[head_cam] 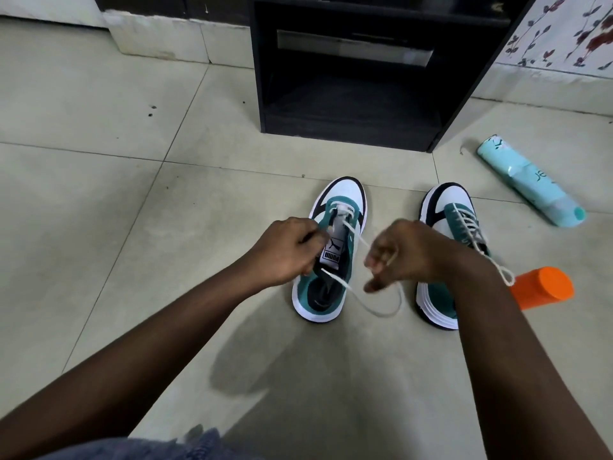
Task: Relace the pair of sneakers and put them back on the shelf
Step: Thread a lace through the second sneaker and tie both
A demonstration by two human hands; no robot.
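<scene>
Left sneaker on floor before black shelf, laced at toe only. Left hand grips its collar; right hand pinches white lace. Laced sneaker beside. Risk: sharp tug strips lace from eyelets, uneven ends.

The tiled floor carries 2 sneakers side by side, a black shelf unit, a lying teal can, and an orange bottle.
</scene>
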